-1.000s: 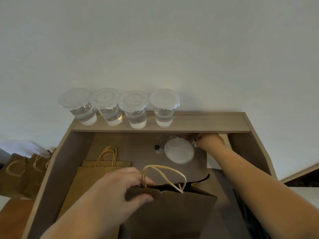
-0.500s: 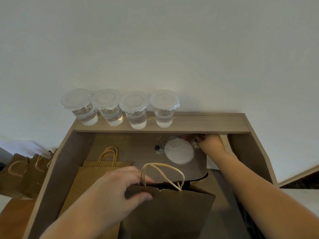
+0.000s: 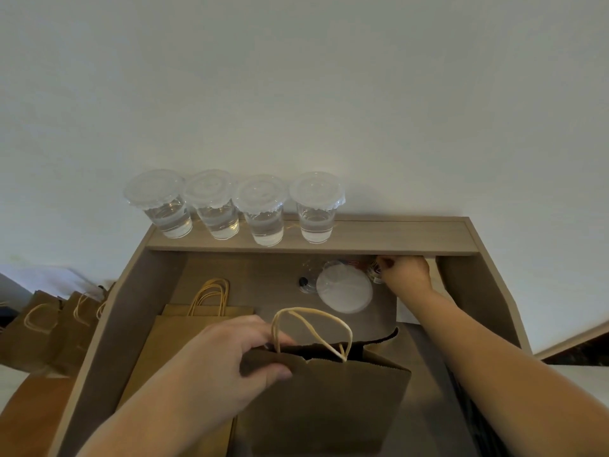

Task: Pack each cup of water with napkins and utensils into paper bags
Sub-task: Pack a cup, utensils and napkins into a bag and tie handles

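My left hand (image 3: pixel 227 361) pinches the near rim of an open brown paper bag (image 3: pixel 326 400) that stands on the desk, its rope handles upright. My right hand (image 3: pixel 407 270) reaches far back under the raised shelf (image 3: pixel 395 237), fingers curled beside a small clear container (image 3: pixel 375 273); what they hold is hidden. A lidded cup (image 3: pixel 344 286) stands on the desk just left of that hand. Several lidded cups of water (image 3: pixel 262 209) line the shelf against the wall.
Flat paper bags (image 3: pixel 197 321) lie stacked on the desk at the left. More standing bags (image 3: pixel 49 324) sit on the floor at the far left. White napkins (image 3: pixel 405 311) lie under my right forearm. Desk side walls close in both sides.
My right hand has shifted slightly deeper under the shelf. My left hand keeps its hold on the bag rim.
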